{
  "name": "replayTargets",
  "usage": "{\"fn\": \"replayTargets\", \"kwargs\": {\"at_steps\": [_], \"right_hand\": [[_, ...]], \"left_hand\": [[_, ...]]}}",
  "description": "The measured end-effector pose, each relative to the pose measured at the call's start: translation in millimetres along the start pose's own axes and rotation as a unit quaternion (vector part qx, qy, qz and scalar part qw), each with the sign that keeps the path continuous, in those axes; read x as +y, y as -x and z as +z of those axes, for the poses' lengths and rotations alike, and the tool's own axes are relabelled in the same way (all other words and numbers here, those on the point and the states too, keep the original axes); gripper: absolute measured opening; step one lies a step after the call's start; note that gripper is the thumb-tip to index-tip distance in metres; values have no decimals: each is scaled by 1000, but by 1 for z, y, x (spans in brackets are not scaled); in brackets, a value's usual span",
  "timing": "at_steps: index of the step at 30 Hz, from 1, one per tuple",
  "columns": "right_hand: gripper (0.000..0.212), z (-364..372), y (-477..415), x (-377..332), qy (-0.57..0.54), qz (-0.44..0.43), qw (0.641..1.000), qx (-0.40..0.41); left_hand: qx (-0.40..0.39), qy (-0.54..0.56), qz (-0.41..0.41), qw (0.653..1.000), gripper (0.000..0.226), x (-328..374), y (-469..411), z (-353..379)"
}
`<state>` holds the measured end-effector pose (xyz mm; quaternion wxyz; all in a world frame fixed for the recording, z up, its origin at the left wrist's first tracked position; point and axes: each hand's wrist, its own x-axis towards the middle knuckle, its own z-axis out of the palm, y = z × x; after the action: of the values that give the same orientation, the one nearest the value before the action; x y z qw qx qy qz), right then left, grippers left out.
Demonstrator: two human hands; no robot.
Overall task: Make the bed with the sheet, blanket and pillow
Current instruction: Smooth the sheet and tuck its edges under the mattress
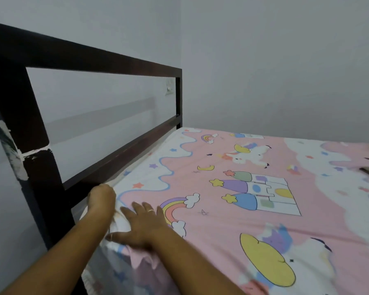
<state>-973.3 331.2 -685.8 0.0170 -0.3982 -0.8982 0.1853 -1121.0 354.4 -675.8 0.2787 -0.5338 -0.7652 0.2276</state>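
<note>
Two hands work at the bed's near corner on the headboard side. The right hand lies flat with fingers spread, pressing the sheet onto the mattress top just inside that corner; a ring shows on one finger. The left hand bends down over the mattress edge beside the dark headboard. Its fingers are hidden, so its grip cannot be told. The pink cartoon-print sheet covers the visible bed top.

Sheet spread on bed, filling centre and right. Headboard along bed's left edge, side wall behind it. Left hand at near-left corner, between headboard and sheet edge. Right hand flat on sheet, just right of left hand. Far wall behind bed
</note>
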Motion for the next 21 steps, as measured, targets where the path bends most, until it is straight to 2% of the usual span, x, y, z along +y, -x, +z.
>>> {"fn": "replayTargets", "kwargs": {"at_steps": [3, 7, 9, 12, 14, 16, 18, 20, 21], "right_hand": [[84, -3, 5, -3, 11, -10, 1000, 5], [86, -21, 17, -2, 33, -19, 999, -6], [78, -28, 28, 0, 37, -11, 999, 20], [57, -32, 44, 3, 44, 4, 998, 50], [52, -30, 52, 3, 77, 2, 996, 51], [51, -26, 55, 0, 100, -7, 993, 55], [52, -21, 57, -3, 128, -19, 990, 60], [55, -18, 58, -7, 181, -38, 980, 81], [56, -15, 59, -8, 210, -53, 971, 97]], "left_hand": [[-38, 23, -11, 999, 31, -6, 10, -1], [-23, 138, -33, 990, 35, -19, 39, 3], [-12, 184, -42, 982, 33, -24, 57, 6], [54, 256, -64, 963, 24, -28, 77, 15], [115, 347, -90, 926, 20, -27, 90, 26], [170, 444, -124, 871, 19, -25, 103, 36], [184, 523, -173, 814, 24, -16, 118, 40], [156, 621, -213, 738, 28, -6, 129, 42], [139, 687, -213, 681, 29, -1, 133, 45]]}}
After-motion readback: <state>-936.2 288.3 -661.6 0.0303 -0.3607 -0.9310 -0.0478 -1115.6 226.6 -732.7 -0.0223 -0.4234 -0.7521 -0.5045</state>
